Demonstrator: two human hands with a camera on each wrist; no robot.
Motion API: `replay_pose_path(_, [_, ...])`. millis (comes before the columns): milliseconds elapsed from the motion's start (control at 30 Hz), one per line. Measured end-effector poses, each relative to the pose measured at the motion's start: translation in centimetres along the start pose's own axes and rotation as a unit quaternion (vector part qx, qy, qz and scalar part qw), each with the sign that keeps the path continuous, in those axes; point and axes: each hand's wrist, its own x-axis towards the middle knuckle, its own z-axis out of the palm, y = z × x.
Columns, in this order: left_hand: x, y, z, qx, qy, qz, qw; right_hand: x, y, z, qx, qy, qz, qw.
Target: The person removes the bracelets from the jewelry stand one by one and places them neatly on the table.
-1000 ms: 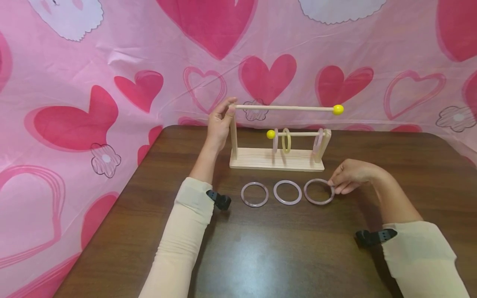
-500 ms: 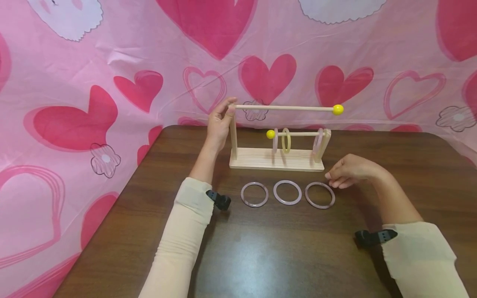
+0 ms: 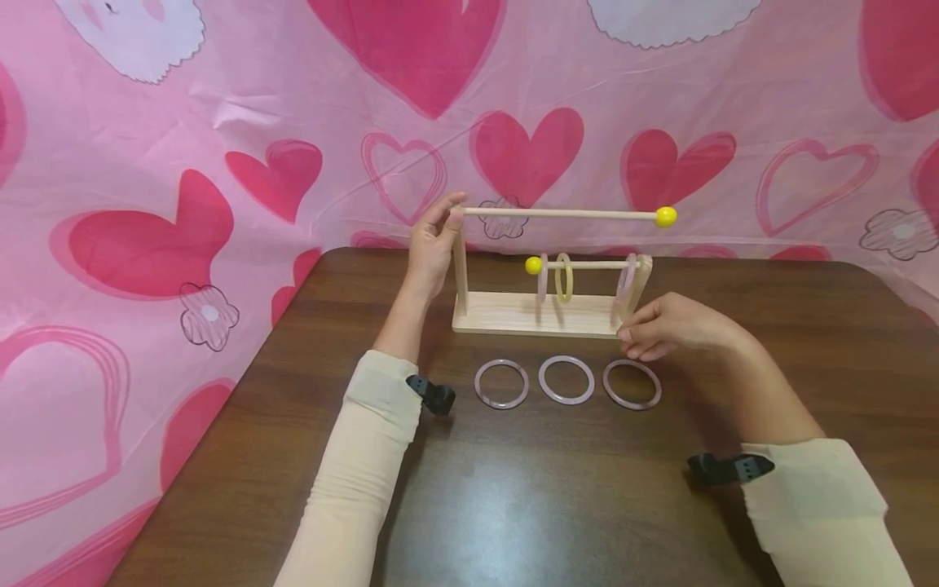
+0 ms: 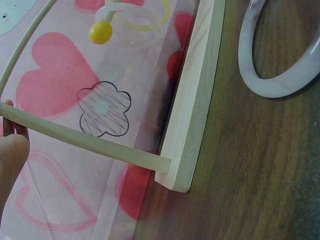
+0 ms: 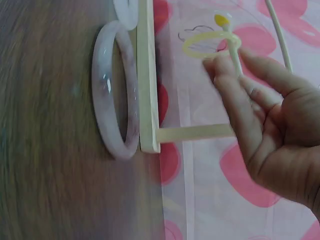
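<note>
At the top of the left post of a wooden bangle stand (image 3: 513,315), my left hand (image 3: 431,249) grips the wood between thumb and fingers. My right hand (image 3: 678,330) hovers by the stand's front right corner, its fingers loosely bent and holding nothing. Whether it touches the base cannot be told. Three mottled mauve bangles lie flat in a row before the stand: left (image 3: 502,406), middle (image 3: 567,402) and right (image 3: 632,407). On the lower rod hang a yellow bangle (image 3: 564,301) and two pale pink ones, left (image 3: 542,285) and right (image 3: 623,285).
The upper rod (image 3: 565,214) ends in a yellow knob (image 3: 666,217) at the right; the lower rod's yellow knob (image 3: 533,265) faces left. All stands on a dark wooden table (image 3: 513,505). A pink heart-print cloth (image 3: 293,98) hangs behind.
My right hand has let go of the right bangle, which now lies flat, and has moved up and left toward the stand's corner. The left hand stays on the post.
</note>
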Motion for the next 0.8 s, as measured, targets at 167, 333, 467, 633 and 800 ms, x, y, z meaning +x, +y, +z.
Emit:
replay_pose_path(167, [-0.1,0.0,0.0,-0.006,0.0,-0.004,1.0,0.4,-0.8,1.0,0.017,0.026,-0.061,0.998])
replay_pose_path(333, [-0.2,0.0,0.1,-0.015,-0.001,-0.003,0.9999,1.1,-1.5,2.0,0.002,0.088,-0.111,0.99])
replay_pose_path(467, [-0.2,0.0,0.1,-0.017,0.002,-0.004,0.9999,1.7,-2.0,2.9,0.037,0.113,-0.151,0.981])
replay_pose_path(633, [-0.1,0.1,0.1,-0.013,0.001,-0.003,0.9999,2.5,-2.7,3.6,0.042,0.106,-0.166,0.98])
replay_pose_path(800, [0.0,0.1,0.1,-0.009,0.0,-0.001,1.0,3.3,-3.3,4.3,0.012,0.089,-0.17,0.981])
